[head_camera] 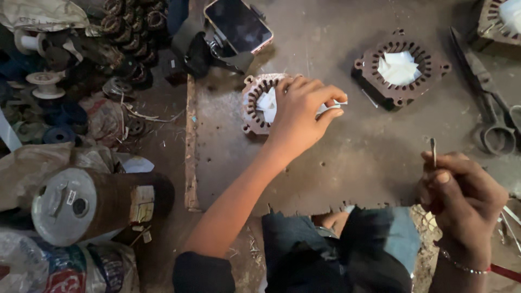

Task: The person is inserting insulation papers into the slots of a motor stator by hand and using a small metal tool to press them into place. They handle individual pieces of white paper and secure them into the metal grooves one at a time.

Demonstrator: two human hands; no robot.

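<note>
My left hand [304, 111] reaches forward over a round slotted metal stator core [254, 103] on the dark work board and pinches a small white paper slip [332, 106] between thumb and fingers. More white paper pieces lie inside that core. My right hand [461, 198] is closed near my lap at the lower right, holding a thin metal tool [433, 152] upright. A second stator core [399, 68] with white paper pieces in its middle sits farther right, apart from both hands.
A phone [239, 24] leans at the top of the board. Large scissors [488, 108] lie at the right edge, with a third core [502, 19] at the top right corner. Left of the board are a grey cylinder [70, 203], spools, coils and bags.
</note>
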